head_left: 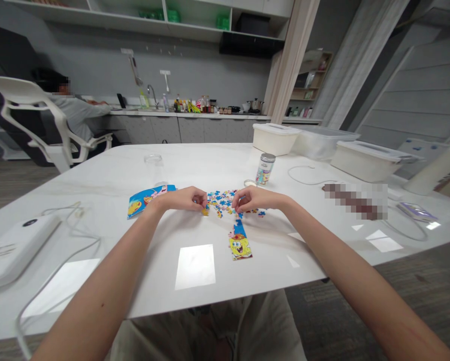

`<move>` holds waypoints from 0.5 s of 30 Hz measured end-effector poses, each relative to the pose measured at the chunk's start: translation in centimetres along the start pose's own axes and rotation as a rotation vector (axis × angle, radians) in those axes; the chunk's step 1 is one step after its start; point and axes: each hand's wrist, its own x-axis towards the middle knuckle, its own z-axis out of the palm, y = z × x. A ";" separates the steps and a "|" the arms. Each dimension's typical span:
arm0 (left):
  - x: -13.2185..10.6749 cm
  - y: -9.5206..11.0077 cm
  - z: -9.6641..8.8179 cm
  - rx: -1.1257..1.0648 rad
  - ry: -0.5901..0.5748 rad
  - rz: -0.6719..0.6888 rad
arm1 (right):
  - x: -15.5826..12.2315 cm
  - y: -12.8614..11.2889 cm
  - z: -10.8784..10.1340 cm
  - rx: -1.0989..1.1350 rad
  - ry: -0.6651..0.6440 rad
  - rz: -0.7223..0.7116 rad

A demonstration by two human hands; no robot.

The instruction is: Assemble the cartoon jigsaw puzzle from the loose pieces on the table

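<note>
Loose jigsaw puzzle pieces [222, 201] in blue, yellow and pink lie in a heap at the middle of the table. My left hand [192, 198] is at the heap's left side, its fingers closed on a small yellow puzzle piece [205, 212]. At the right side my right hand [249, 198] pinches over the pieces, with a small piece at its fingertips, partly hidden. Nearer to me lies a joined puzzle section [241, 246] with a yellow cartoon face and a blue strip reaching up towards my right hand. A blue picture sheet [137, 203] is partly behind my left wrist.
A printed can with a metal lid [264, 169] stands behind my right hand, beside a round lid [250, 183]. Lidded bins [275, 139] stand at the back right. A white device [18, 250] and cables lie left. A person [76, 118] sits at the far left.
</note>
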 end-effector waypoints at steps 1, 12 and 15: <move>-0.1 0.1 -0.1 0.000 -0.007 -0.009 | 0.0 0.0 0.0 0.009 0.001 0.000; -0.1 1.4 0.5 0.062 0.061 -0.065 | 0.7 0.1 1.0 -0.005 0.031 -0.022; 0.1 1.9 0.8 0.084 0.073 -0.058 | 1.1 0.5 1.4 -0.005 0.029 -0.027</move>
